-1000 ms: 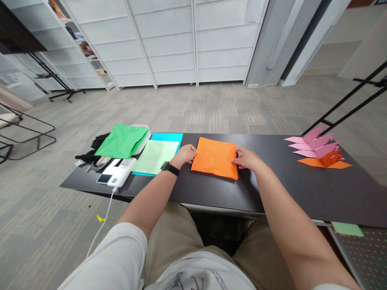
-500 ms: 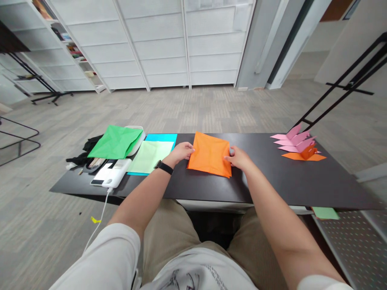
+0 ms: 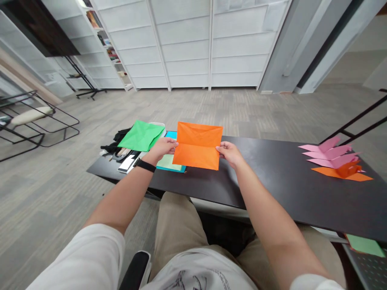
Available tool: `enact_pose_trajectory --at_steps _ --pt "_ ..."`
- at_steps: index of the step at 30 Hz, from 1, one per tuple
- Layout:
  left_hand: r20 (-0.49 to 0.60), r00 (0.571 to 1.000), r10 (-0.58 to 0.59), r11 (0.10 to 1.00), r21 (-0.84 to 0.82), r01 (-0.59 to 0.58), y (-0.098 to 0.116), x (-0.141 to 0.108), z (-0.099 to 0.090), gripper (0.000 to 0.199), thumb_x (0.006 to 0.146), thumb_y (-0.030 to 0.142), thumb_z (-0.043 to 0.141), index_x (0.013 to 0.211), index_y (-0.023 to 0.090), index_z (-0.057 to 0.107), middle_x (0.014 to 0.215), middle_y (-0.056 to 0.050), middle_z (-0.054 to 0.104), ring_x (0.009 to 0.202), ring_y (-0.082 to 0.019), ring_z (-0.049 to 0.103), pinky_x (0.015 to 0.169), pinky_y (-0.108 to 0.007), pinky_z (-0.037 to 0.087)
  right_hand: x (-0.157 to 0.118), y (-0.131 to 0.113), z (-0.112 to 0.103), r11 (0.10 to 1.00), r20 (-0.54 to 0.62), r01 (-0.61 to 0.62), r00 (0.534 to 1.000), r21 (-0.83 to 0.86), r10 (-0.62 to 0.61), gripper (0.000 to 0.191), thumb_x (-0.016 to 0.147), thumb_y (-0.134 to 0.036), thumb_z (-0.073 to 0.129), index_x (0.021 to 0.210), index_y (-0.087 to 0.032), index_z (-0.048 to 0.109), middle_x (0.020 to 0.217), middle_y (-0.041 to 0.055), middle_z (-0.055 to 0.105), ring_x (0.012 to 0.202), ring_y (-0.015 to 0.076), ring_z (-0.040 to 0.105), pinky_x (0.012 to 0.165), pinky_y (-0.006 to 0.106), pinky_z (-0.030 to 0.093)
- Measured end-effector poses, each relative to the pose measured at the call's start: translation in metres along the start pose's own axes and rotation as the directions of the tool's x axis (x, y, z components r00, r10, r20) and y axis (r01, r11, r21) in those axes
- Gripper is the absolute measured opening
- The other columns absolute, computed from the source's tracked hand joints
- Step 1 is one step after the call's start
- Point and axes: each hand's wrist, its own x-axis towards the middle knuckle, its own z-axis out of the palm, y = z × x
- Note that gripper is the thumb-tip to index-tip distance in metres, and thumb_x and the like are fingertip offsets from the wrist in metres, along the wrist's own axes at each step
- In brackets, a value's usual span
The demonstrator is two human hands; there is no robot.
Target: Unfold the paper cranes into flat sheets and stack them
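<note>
An orange sheet of origami paper (image 3: 197, 155) is held up between my two hands, creased across its middle and raised above the dark table. My left hand (image 3: 165, 147) pinches its left edge; a black band circles that wrist. At the right edge, my right hand (image 3: 229, 152) grips the paper between thumb and fingers. Behind and below my left hand lies a pale green sheet (image 3: 169, 162) on top of a blue sheet (image 3: 171, 135), both partly covered. A green folded paper (image 3: 140, 136) rests farther left on the pile.
Folded pink paper figures (image 3: 328, 153) and an orange paper figure (image 3: 347, 171) stand on the right of the table (image 3: 272, 177). A white device (image 3: 128, 162) and black cloth (image 3: 116, 141) lie at the left. Green paper (image 3: 365, 245) sits below the table's right front edge.
The orange paper has been lifted and tilted up, showing a crease across it, and both hands moved with it toward the left pile. The view has turned left.
</note>
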Motion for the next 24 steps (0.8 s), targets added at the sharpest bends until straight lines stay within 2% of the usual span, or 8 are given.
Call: enact_pose_trajectory --at_steps 5,7,9,12,14,16,19,24 --pt "-0.166 0.986 -0.017 0.993 0.108 0.036 -0.008 0.0 -0.04 0.023 0.081 0.029 0.084 0.083 0.018 0.064 0.075 -0.005 0.074 0.067 -0.019 0.073 0.073 -0.035 0.064 0.014 -0.004 0.052 0.999 0.036 -0.035 0.999 -0.003 0.035 0.019 0.085 -0.01 0.078 0.079 -0.02 0.064 0.073 -0.001 0.074 0.06 0.0104 0.066 0.059 0.021 0.055" --pt "-0.248 0.969 0.013 0.988 0.151 0.026 -0.011 -0.002 -0.054 0.016 0.084 0.028 0.078 0.086 0.018 0.065 0.08 -0.006 0.075 0.073 -0.021 0.075 0.077 -0.036 0.062 0.019 0.0 0.067 0.998 0.029 -0.064 0.998 -0.016 0.064 0.02 0.086 -0.008 0.077 0.077 -0.019 0.063 0.071 -0.0013 0.072 0.056 0.0094 0.063 0.056 0.02 0.054" --pt "-0.357 0.922 0.148 0.95 0.312 -0.032 -0.013 -0.007 -0.066 0.01 0.088 0.028 0.073 0.09 0.02 0.067 0.091 -0.008 0.078 0.087 -0.024 0.076 0.087 -0.037 0.06 0.023 0.006 0.08 0.995 0.012 -0.093 0.996 -0.028 0.094 0.02 0.087 -0.007 0.075 0.076 -0.019 0.063 0.069 -0.0017 0.071 0.053 0.0086 0.062 0.055 0.02 0.055" --pt "-0.387 0.806 0.447 0.761 0.638 -0.115 -0.015 -0.019 -0.072 0.012 0.094 0.032 0.065 0.096 0.022 0.071 0.105 -0.009 0.08 0.102 -0.028 0.075 0.095 -0.038 0.055 0.028 0.013 0.099 0.99 0.001 -0.138 0.99 -0.037 0.138 0.02 0.087 -0.006 0.075 0.077 -0.018 0.063 0.068 -0.0014 0.071 0.054 0.0083 0.063 0.056 0.019 0.057" --pt "-0.321 0.791 0.52 0.685 0.71 -0.163 -0.019 -0.026 -0.064 0.017 0.099 0.035 0.061 0.101 0.022 0.072 0.106 -0.009 0.08 0.1 -0.027 0.074 0.093 -0.037 0.055 0.032 0.016 0.113 0.986 0.011 -0.164 0.986 -0.041 0.165 0.021 0.087 -0.006 0.077 0.078 -0.018 0.062 0.067 -0.0013 0.071 0.055 0.0087 0.065 0.057 0.019 0.058" --pt "-0.227 0.82 0.525 0.659 0.719 -0.222 -0.028 -0.03 -0.047 0.021 0.102 0.037 0.058 0.109 0.022 0.071 0.105 -0.009 0.08 0.099 -0.026 0.074 0.093 -0.037 0.055 0.034 0.017 0.13 0.982 0.028 -0.184 0.982 -0.043 0.185 0.022 0.087 -0.007 0.079 0.078 -0.018 0.062 0.067 -0.0013 0.07 0.056 0.0095 0.067 0.058 0.02 0.059" --pt "-0.047 0.84 0.541 0.579 0.745 -0.331 -0.051 -0.03 -0.017 0.033 0.104 0.039 0.058 0.125 0.016 0.07 0.127 -0.016 0.075 0.123 -0.031 0.068 0.112 -0.043 0.05 0.036 0.02 0.153 0.981 0.046 -0.191 0.98 -0.047 0.193 0.02 0.091 -0.008 0.075 0.081 -0.018 0.062 0.068 -0.0006 0.071 0.057 0.0106 0.067 0.059 0.022 0.061" --pt "-0.008 0.933 0.36 0.559 0.802 -0.209 -0.088 -0.024 0.011 0.052 0.108 0.052 0.049 0.148 0.02 0.062 0.157 -0.02 0.059 0.145 -0.04 0.056 0.123 -0.064 0.039 0.039 0.028 0.169 0.984 0.041 -0.169 0.984 -0.059 0.172 0.013 0.094 -0.011 0.074 0.09 -0.019 0.063 0.072 -0.0017 0.072 0.054 0.0104 0.066 0.059 0.025 0.063"
